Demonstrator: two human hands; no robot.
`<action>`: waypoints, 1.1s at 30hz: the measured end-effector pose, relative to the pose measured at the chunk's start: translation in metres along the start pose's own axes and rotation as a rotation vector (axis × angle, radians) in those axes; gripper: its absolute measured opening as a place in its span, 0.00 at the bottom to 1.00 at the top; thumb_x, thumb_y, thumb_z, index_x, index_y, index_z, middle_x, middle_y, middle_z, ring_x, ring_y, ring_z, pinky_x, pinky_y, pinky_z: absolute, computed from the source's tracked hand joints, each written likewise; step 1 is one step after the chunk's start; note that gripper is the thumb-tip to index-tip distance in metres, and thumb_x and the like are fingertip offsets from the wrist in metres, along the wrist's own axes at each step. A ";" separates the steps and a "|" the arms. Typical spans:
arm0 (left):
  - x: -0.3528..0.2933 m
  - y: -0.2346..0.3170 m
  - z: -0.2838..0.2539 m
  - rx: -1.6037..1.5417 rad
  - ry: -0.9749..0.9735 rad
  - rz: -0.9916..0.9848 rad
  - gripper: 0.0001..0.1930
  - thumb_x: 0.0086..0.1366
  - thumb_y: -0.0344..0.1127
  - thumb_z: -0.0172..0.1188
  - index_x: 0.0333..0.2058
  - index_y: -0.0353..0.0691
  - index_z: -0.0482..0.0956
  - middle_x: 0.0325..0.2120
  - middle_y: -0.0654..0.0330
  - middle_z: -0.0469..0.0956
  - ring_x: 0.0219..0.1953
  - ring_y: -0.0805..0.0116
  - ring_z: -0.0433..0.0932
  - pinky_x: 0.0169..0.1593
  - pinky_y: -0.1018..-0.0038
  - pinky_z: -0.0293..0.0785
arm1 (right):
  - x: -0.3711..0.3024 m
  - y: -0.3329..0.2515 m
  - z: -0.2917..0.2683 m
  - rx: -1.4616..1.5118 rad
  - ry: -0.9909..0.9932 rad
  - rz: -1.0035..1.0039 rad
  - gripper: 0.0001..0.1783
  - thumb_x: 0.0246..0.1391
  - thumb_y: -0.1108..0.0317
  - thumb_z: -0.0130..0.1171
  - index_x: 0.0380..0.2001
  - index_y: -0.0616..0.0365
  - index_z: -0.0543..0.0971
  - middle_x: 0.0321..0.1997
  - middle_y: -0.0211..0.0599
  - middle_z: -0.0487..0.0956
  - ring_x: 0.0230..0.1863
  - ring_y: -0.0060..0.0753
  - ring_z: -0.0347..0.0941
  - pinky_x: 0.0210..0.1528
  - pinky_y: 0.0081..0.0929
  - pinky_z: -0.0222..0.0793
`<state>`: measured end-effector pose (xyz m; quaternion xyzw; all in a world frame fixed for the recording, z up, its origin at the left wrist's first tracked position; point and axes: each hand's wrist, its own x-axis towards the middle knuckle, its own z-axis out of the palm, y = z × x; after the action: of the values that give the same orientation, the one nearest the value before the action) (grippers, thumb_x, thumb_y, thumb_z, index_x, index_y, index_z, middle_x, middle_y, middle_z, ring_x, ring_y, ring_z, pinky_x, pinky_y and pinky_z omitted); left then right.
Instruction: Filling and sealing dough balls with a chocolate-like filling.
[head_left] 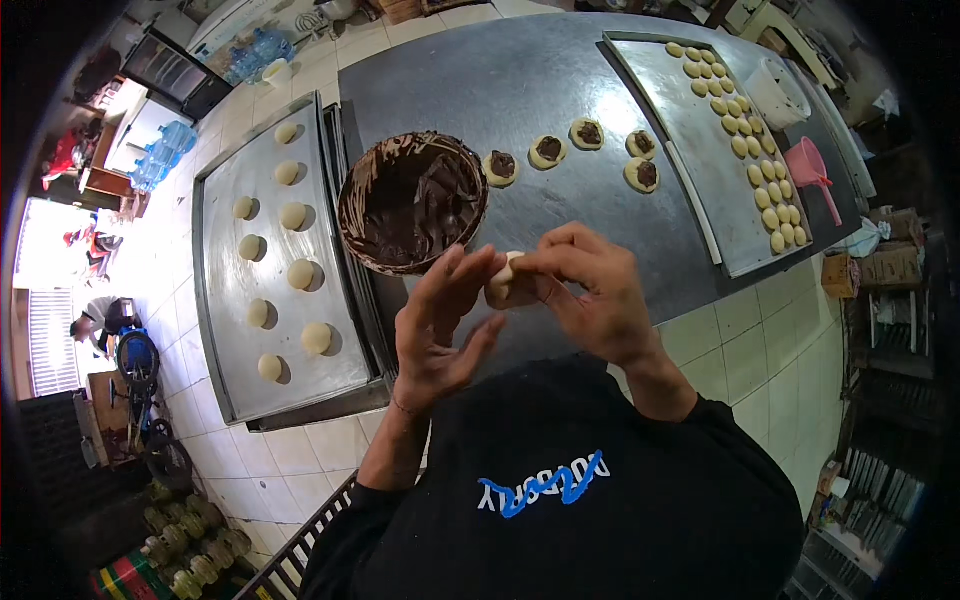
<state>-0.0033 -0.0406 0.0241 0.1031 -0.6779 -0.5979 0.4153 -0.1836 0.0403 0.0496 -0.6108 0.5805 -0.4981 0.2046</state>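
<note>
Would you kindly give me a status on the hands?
Right hand pinching dough piece. Left hand open beside it. Filling bowl close beyond left hand. Nothing visibly blocking.

And here's the dough (pixel 499 293), small, pale, partly hidden, pinched in the right hand (pixel 600 295), against the cupped left hand (pixel 430 335)!

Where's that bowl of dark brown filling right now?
In the head view, the bowl is left of centre, between the left tray and the topped dough rounds, just beyond the person's left hand.
</note>
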 end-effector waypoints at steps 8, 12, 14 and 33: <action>0.010 0.013 0.026 0.300 0.356 -0.059 0.24 0.67 0.23 0.49 0.60 0.34 0.55 0.56 0.42 0.67 0.50 0.50 0.78 0.51 0.68 0.79 | 0.002 -0.014 0.017 -0.031 -0.010 -0.135 0.16 0.51 0.74 0.63 0.45 0.59 0.79 0.40 0.42 0.77 0.38 0.35 0.77 0.39 0.29 0.77; 0.019 0.010 0.034 -0.363 0.485 0.207 0.15 0.64 0.21 0.53 0.49 0.34 0.64 0.55 0.48 0.66 0.61 0.57 0.67 0.60 0.63 0.68 | 0.004 -0.034 0.010 0.140 0.057 0.115 0.13 0.54 0.74 0.61 0.44 0.61 0.79 0.44 0.43 0.76 0.40 0.36 0.78 0.40 0.29 0.77; 0.009 0.003 0.019 -0.318 0.333 0.129 0.14 0.64 0.22 0.55 0.48 0.34 0.65 0.53 0.49 0.67 0.60 0.59 0.66 0.60 0.65 0.67 | 0.005 -0.032 0.005 0.179 0.031 0.048 0.12 0.54 0.74 0.61 0.42 0.61 0.79 0.43 0.43 0.77 0.39 0.35 0.78 0.39 0.28 0.77; 0.001 -0.003 0.052 -0.136 0.421 -0.445 0.22 0.71 0.44 0.51 0.51 0.29 0.71 0.41 0.55 0.77 0.40 0.69 0.79 0.40 0.76 0.79 | -0.004 0.001 -0.015 0.230 -0.030 0.189 0.07 0.54 0.74 0.61 0.37 0.63 0.78 0.37 0.41 0.79 0.37 0.35 0.79 0.36 0.27 0.78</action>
<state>-0.0410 -0.0046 0.0251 0.3425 -0.4961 -0.6835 0.4115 -0.1956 0.0485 0.0538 -0.5333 0.5714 -0.5307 0.3278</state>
